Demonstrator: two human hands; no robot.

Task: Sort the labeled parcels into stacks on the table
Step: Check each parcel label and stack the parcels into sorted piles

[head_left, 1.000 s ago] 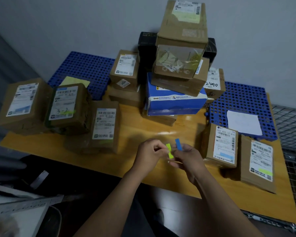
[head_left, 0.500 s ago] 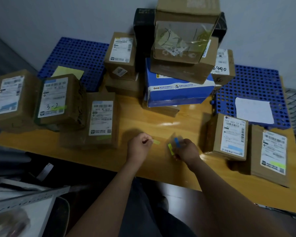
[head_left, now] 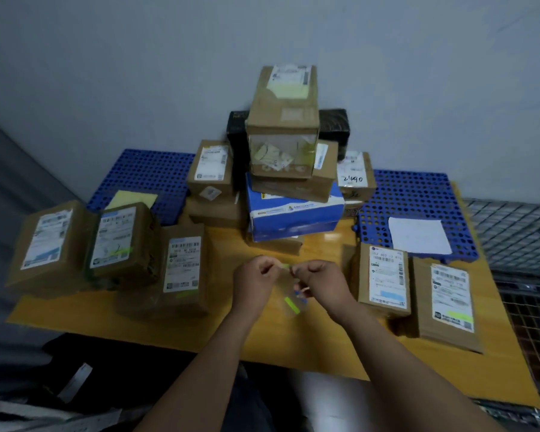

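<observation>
Labeled cardboard parcels cover the wooden table (head_left: 325,344). A tall pile (head_left: 282,145) of boxes rises at the back centre, resting on a blue box (head_left: 293,215). Three parcels (head_left: 119,241) stand at the left and two parcels (head_left: 387,279) at the right. Both hands meet above the table's middle. My left hand (head_left: 256,282) pinches a small yellow-green sticker (head_left: 285,266) at its fingertips. My right hand (head_left: 321,283) holds a clear strip carrying a yellow-green tab (head_left: 292,305) and a blue tab (head_left: 298,293).
Blue perforated mats (head_left: 418,194) lie at the back left and back right, the right one bearing a white sheet (head_left: 418,235). A wire cage (head_left: 518,244) stands at the right. The grey wall is close behind the pile.
My hands parted, with a yellow-green sticker pulled off by the left one, then came together again. The view tilted down, then up.
</observation>
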